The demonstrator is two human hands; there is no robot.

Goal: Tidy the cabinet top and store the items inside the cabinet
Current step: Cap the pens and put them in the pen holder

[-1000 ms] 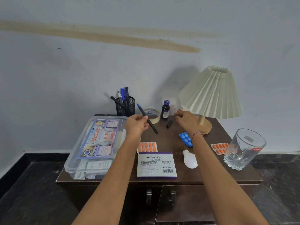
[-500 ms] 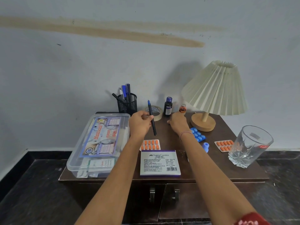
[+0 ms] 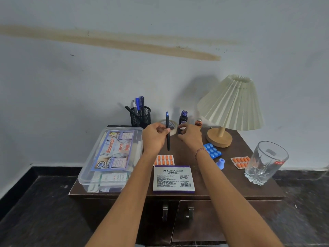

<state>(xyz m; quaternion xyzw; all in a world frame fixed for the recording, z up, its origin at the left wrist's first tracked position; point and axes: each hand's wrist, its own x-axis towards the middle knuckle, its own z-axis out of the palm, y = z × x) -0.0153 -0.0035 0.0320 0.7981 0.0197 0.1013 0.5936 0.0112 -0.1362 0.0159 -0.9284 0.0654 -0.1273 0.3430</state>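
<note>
**Upright pen (image 3: pixel 168 143), cap (image 3: pixel 180 131) lifted**

Our left hand (image 3: pixel 154 138) has tipped the pen upright over the cabinet top (image 3: pixel 231 182), fingers (image 3: pixel 160 130) curled round it; our right hand (image 3: pixel 192 139) pinches the small dark cap beside it. Leftward, the clear box (image 3: pixel 83 177) holds packets (image 3: pixel 110 179); at the back, the mesh holder (image 3: pixel 141 118) holds pens (image 3: pixel 138 104).
</note>
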